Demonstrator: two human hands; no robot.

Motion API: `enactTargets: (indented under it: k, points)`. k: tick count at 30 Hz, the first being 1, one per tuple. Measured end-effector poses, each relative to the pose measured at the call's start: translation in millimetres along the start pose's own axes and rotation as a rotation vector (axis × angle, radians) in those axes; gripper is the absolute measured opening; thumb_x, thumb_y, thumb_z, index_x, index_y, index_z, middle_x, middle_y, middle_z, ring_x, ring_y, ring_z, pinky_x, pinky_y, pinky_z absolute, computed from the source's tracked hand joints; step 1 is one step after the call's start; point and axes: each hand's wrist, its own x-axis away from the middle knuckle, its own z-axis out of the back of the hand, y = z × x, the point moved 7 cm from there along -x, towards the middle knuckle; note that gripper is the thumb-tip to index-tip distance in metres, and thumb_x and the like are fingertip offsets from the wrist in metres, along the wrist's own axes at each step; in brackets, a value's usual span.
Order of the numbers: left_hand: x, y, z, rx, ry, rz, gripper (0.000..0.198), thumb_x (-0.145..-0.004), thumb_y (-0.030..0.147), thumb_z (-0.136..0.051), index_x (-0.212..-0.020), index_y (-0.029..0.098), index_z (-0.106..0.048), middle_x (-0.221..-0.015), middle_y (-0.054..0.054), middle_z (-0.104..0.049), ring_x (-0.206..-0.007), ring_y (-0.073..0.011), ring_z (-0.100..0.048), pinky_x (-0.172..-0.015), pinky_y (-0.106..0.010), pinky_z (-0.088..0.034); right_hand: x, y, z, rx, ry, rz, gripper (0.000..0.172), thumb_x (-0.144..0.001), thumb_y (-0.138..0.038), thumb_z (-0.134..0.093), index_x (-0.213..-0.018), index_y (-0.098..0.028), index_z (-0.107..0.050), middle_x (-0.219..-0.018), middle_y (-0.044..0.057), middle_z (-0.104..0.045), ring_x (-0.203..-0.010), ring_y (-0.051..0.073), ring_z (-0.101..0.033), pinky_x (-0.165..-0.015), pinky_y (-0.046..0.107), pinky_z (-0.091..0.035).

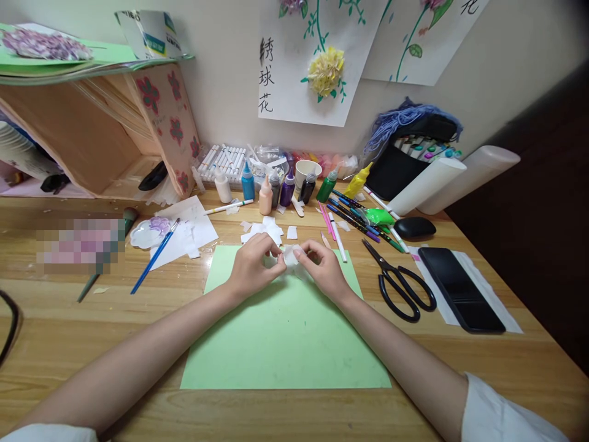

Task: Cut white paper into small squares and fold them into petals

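Above the far part of a green sheet of paper, both hands meet at a small piece of white paper. My left hand pinches it from the left, thumb and forefinger close together. From the right, my right hand grips its edge between thumb and fingers. The piece looks thin and slightly crumpled; its lower part is hard to make out. Just beyond the hands lie several cut white paper squares, and one more white square sits apart from them.
Paint bottles stand in a row behind the hands. Black scissors and a phone lie at right. At left are a paint palette and a blue brush. Markers are scattered near a black mouse.
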Motion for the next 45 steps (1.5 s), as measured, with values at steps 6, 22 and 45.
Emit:
enactTargets:
  k: [6,22,45]
  points:
    - [-0.2,-4.0,1.3,0.036,0.006,0.061,0.01,-0.073,0.013,-0.054,-0.066,0.019,-0.048,-0.065,0.001,-0.05,-0.063,-0.0127,-0.045,-0.057,-0.025,-0.036,-0.5,4.9,2.6,-0.058,0.041,-0.033,0.026,-0.083,-0.041,-0.055,-0.07,-0.019,-0.056,-0.068,-0.001,-0.055,-0.061,0.012,-0.048,-0.054,0.023,-0.037]
    - [-0.7,-16.5,6.7,0.124,0.07,0.2,0.012,-0.075,0.016,-0.054,-0.065,0.018,-0.049,-0.065,0.002,-0.052,-0.061,-0.0113,-0.045,-0.058,-0.024,-0.037,-0.2,11.2,10.4,-0.05,0.154,-0.08,0.027,-0.083,-0.042,-0.052,-0.07,-0.018,-0.054,-0.066,-0.001,-0.051,-0.063,0.013,-0.047,-0.059,0.025,-0.037]
    - [1.1,-0.2,-7.7,0.028,-0.126,0.012,0.01,-0.078,0.02,-0.055,-0.068,0.017,-0.053,-0.064,0.0,-0.053,-0.064,-0.0122,-0.046,-0.058,-0.024,-0.035,8.0,-25.7,4.6,0.29,0.133,0.269,0.004,-0.079,-0.025,-0.063,-0.078,-0.023,-0.066,-0.076,0.001,-0.061,-0.078,0.018,-0.053,-0.087,0.04,-0.036]
